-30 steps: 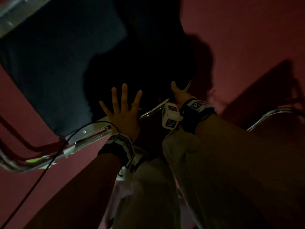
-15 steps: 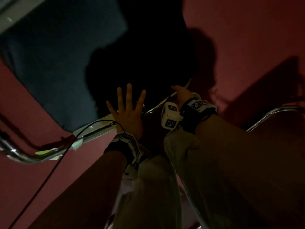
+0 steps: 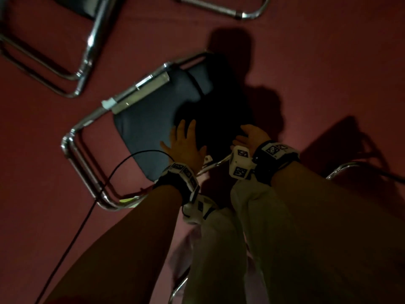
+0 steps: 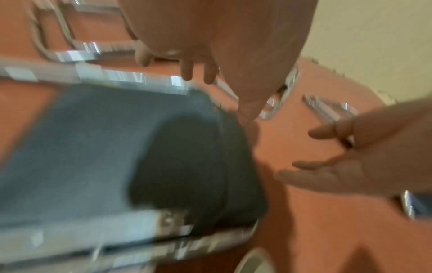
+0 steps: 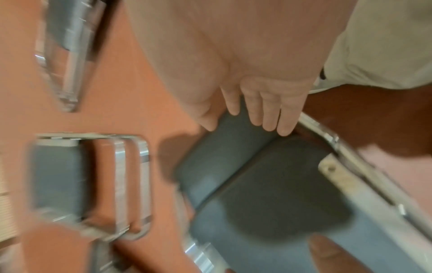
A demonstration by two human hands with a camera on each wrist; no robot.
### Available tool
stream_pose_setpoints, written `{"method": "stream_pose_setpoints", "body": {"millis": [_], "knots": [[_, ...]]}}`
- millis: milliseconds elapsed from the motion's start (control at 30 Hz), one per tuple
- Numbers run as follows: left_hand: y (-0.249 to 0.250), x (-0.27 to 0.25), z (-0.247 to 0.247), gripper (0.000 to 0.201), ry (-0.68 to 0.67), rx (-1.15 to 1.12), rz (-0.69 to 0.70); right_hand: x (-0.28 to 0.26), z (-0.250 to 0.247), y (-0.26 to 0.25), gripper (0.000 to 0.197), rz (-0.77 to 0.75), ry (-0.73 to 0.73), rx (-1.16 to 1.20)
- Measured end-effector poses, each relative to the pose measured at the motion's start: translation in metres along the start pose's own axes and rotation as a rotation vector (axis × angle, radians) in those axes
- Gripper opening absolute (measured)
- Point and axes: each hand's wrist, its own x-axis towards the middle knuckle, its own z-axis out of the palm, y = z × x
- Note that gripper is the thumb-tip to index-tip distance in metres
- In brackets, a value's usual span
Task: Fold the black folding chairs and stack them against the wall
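Observation:
A black padded folding chair (image 3: 149,128) with a chrome tube frame (image 3: 72,154) lies low on the red floor in front of me. My left hand (image 3: 186,145) hovers over the seat's near edge with its fingers spread and holds nothing. My right hand (image 3: 252,137) is just to the right, palm turned inward and fingers straight, also with nothing in it. The left wrist view shows the left hand (image 4: 210,46) above the blurred seat (image 4: 117,147), with the right hand (image 4: 350,157) beside it. In the right wrist view the fingers (image 5: 264,110) point at the seat (image 5: 280,184).
Another chrome-framed chair (image 3: 87,51) lies at the top left, and a chrome leg loop (image 3: 241,14) at the top. A black cable (image 3: 87,216) runs from my left wrist. My light trouser legs (image 3: 219,249) fill the foreground. A cream wall (image 4: 374,37) borders the floor.
The chair, close under my hands before, now lies farther below. My right hand has let go of the seat edge and my left palm has lifted off the seat.

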Motion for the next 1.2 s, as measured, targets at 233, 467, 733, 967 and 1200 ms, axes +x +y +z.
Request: {"method": "stream_pose_setpoints", "body": {"millis": [233,467,733,967,1200], "knots": [[0.059,-0.107,-0.199,0.075,0.160,-0.099,-0.045,-0.203,0.015,-0.067,0.048,-0.082,-0.092,0.026],[0.120,-0.200,-0.349,0.068,0.408,-0.366,0.063,-0.407,-0.016,-0.120,0.036,-0.311,-0.157,0.183],[0.177,-0.275,-0.431,0.064,0.409,-0.523,0.311,-0.542,-0.069,-0.093,0.025,-0.475,-0.159,0.415],[0.247,-0.320,-0.454,0.050,0.321,-0.512,0.571,-0.607,-0.130,-0.069,0.015,-0.551,-0.158,0.687],[0.367,-0.347,-0.402,0.046,0.104,-0.413,0.769,-0.609,-0.242,-0.050,0.020,-0.577,-0.037,0.926]]}}
